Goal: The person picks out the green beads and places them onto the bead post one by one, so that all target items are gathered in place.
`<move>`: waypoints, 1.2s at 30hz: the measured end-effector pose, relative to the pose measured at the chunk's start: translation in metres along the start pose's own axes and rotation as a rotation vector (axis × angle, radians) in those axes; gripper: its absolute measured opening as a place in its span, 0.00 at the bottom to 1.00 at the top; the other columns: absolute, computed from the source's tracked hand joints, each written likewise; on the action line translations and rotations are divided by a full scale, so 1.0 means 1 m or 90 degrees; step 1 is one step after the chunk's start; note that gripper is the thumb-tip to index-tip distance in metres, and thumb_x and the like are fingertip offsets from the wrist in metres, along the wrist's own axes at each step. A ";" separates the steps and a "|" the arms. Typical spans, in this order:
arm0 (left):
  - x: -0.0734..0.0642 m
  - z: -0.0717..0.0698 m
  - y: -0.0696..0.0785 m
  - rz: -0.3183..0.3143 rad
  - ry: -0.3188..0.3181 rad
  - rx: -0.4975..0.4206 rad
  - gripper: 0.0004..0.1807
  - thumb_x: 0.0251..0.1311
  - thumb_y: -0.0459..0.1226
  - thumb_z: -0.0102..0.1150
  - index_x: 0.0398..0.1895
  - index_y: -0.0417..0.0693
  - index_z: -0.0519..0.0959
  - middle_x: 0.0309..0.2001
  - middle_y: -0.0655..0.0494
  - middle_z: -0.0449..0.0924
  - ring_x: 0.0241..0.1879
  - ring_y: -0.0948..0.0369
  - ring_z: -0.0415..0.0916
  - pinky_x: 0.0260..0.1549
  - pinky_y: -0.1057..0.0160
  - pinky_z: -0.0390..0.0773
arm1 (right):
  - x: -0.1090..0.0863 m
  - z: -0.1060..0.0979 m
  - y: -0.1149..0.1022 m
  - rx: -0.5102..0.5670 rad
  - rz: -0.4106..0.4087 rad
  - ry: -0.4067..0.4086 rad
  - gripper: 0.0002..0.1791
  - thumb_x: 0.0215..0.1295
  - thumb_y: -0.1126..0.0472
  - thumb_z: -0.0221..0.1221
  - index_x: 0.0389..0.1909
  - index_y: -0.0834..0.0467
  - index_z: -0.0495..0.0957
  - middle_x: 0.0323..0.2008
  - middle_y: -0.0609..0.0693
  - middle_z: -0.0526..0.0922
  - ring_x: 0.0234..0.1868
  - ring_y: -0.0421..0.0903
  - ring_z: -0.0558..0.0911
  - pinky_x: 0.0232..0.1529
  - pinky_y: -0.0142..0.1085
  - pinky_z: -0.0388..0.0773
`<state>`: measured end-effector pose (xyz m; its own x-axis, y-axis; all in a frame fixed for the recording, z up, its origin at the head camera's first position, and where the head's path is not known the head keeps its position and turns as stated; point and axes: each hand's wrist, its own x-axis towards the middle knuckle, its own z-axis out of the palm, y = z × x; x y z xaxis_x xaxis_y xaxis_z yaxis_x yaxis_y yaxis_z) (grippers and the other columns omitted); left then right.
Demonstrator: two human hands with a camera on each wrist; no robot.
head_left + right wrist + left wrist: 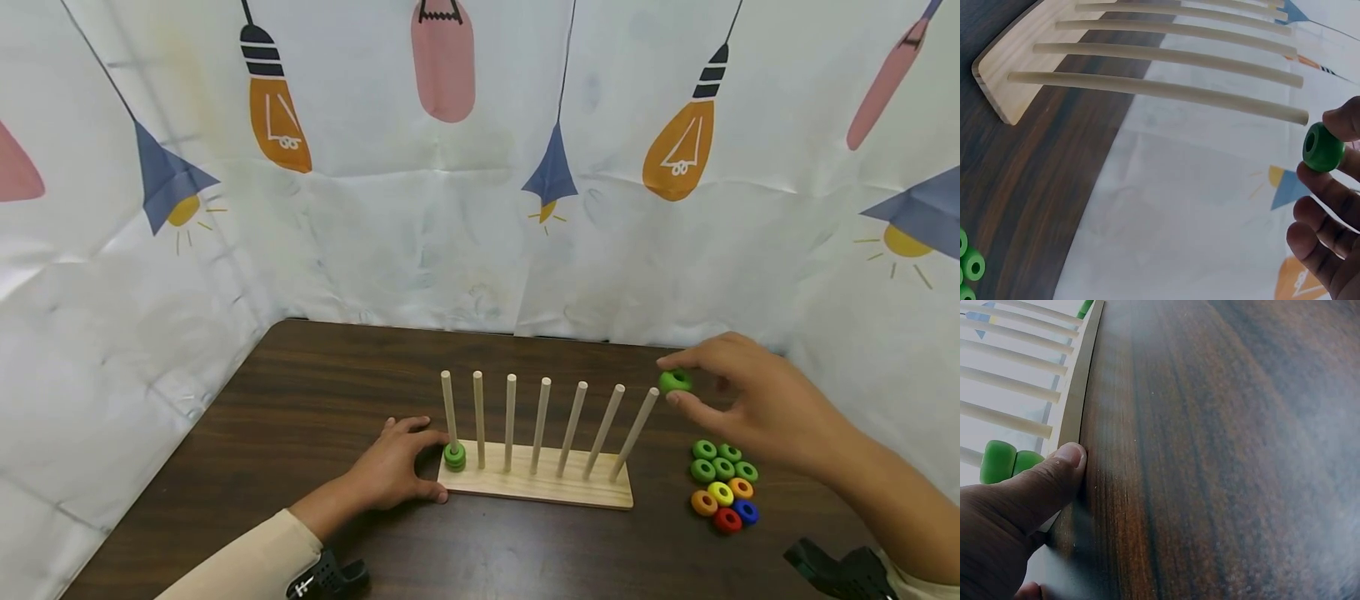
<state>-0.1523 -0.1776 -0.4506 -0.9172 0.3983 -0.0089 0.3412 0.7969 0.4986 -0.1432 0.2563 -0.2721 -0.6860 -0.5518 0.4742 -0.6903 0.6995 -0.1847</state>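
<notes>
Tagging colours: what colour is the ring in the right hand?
The ring is green, clearest in the right wrist view.

Upright pegs [540, 426], narrow gaps between, wider passage from board [517, 483] to ring cluster [714, 497], left fingers [423, 439] blocking one end

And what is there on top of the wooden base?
Seven pegs stand on the wooden base; two green rings are around the leftmost peg. The wood directly beneath these rings is covered and cannot be seen.

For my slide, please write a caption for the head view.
Left hand holds a seven-peg board while the right hand pinches a green ring near the rightmost peg.
</notes>
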 end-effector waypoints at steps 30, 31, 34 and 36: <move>0.001 0.000 0.001 -0.005 -0.003 0.006 0.39 0.41 0.52 0.85 0.61 0.54 0.82 0.68 0.37 0.69 0.72 0.40 0.60 0.70 0.29 0.48 | 0.023 0.012 -0.020 0.005 -0.027 -0.036 0.20 0.58 0.59 0.75 0.52 0.46 0.85 0.45 0.36 0.82 0.43 0.36 0.77 0.36 0.40 0.79; 0.001 0.000 0.001 -0.005 -0.003 0.007 0.40 0.41 0.53 0.85 0.61 0.54 0.82 0.68 0.37 0.69 0.72 0.40 0.60 0.70 0.29 0.48 | 0.024 0.012 -0.020 0.006 -0.030 -0.036 0.20 0.58 0.60 0.75 0.52 0.46 0.85 0.45 0.36 0.82 0.44 0.36 0.78 0.37 0.40 0.79; 0.001 0.000 0.000 -0.001 -0.002 0.010 0.40 0.41 0.53 0.85 0.60 0.54 0.82 0.68 0.37 0.70 0.72 0.40 0.61 0.70 0.29 0.48 | 0.026 0.013 -0.021 0.011 -0.039 -0.034 0.21 0.57 0.60 0.75 0.52 0.47 0.85 0.45 0.36 0.83 0.45 0.37 0.79 0.38 0.40 0.80; 0.001 0.000 0.000 0.001 -0.002 0.011 0.40 0.41 0.53 0.85 0.60 0.54 0.82 0.68 0.37 0.70 0.72 0.40 0.61 0.70 0.29 0.48 | 0.027 0.013 -0.022 0.014 -0.042 -0.034 0.21 0.57 0.60 0.75 0.52 0.48 0.86 0.45 0.36 0.83 0.45 0.37 0.79 0.38 0.40 0.80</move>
<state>-0.1531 -0.1769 -0.4502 -0.9163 0.4003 -0.0106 0.3456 0.8040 0.4839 -0.1498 0.2198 -0.2668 -0.6502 -0.6198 0.4395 -0.7384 0.6516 -0.1735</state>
